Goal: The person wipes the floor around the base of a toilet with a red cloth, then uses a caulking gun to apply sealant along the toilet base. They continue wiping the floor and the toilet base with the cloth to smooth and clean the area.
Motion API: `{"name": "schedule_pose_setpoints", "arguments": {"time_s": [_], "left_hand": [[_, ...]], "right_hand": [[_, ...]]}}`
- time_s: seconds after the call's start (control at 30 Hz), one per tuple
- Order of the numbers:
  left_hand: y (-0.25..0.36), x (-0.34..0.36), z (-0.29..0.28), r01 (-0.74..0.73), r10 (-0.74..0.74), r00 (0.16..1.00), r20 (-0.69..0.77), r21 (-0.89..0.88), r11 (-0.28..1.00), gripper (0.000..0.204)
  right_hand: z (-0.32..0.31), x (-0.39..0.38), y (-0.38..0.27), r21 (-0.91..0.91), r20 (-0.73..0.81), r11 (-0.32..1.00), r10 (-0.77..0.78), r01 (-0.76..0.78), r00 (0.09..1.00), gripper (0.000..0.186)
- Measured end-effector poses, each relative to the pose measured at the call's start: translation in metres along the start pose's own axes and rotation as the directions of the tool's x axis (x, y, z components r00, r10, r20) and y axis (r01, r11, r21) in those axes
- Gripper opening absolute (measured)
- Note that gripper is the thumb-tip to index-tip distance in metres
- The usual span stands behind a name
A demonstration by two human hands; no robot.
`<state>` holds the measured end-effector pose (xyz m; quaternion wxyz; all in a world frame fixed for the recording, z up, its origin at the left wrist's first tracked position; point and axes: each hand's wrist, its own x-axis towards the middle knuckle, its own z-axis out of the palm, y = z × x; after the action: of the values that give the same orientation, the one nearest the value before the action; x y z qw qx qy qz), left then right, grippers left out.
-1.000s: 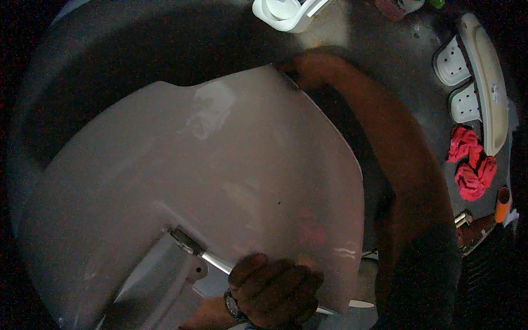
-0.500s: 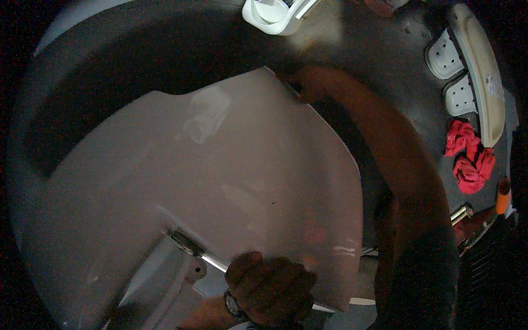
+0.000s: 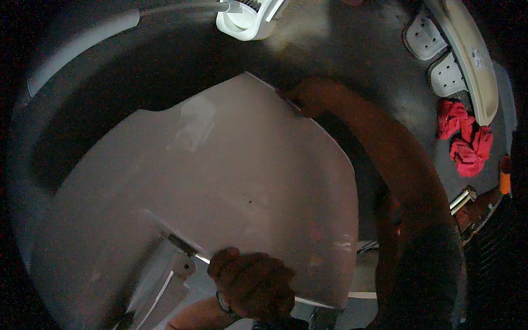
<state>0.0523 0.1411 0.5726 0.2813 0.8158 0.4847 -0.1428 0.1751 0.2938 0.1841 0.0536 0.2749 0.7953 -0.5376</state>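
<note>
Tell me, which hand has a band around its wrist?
The left hand, at the near edge of the pale panel; the right hand, at its far edge, shows none.

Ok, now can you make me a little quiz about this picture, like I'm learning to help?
1. True or false: the left hand is at the lower edge of the panel.
2. Pick one: what colour is the cloth on the right side of the picture?
A) blue
B) red
C) green
3. Count: how many white pads with holes can you see beside the cream bar?

Key: 1. True. 2. B, red. 3. Two.
</note>
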Motion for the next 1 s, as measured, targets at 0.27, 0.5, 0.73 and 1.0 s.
{"name": "schedule_pose_setpoints", "arguments": {"time_s": [0.27,0.5,0.73,1.0], "left_hand": [[-0.002,0.009,0.012,0.021,-0.012,0.996,-0.086,0.105,0.994,0.026],[-0.008,0.035,0.028,-0.113,0.167,0.907,-0.386,0.161,0.981,0.02],[0.005,0.065,0.02,-0.224,0.268,0.85,-0.454,0.15,0.963,0.011],[-0.005,0.049,0.037,-0.168,0.181,0.827,-0.532,0.073,0.983,0.011]], "right_hand": [[0.017,-0.136,0.018,0.226,-0.304,0.969,-0.029,0.102,0.952,0.05],[0.092,-0.332,0.022,0.923,-0.167,0.382,0.478,-0.033,0.862,0.058],[0.155,-0.434,0.007,0.953,-0.199,0.102,0.922,0.286,0.331,0.067],[0.184,-0.426,0.06,0.679,-0.734,0.726,0.674,-0.104,-0.086,0.062]]}}
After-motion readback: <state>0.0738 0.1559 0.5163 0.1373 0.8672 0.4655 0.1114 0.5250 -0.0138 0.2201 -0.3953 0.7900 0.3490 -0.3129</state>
